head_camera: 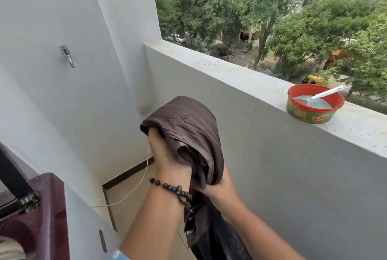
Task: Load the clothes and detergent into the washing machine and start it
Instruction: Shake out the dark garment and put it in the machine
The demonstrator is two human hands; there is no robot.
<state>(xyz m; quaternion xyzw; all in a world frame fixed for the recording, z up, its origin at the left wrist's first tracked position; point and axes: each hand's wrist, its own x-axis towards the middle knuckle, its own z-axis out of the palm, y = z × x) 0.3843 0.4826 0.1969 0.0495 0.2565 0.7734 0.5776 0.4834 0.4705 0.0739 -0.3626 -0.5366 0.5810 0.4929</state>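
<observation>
While the left hand [165, 155] and right hand [217, 186] both clutch a bunched brown patterned cloth [188, 132] above the balcony floor, a red-rimmed green detergent tub [314, 111] holding a white spoon [326, 94] sits on the grey parapet ledge [240, 75], well apart.

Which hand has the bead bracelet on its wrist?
The left hand, gripping the upper bunch of the brown cloth; its wrist carries the dark bead bracelet. The right hand, lower on the cloth, has a bare wrist.

Both hands [167, 155] grip brown cloth [188, 125].
</observation>
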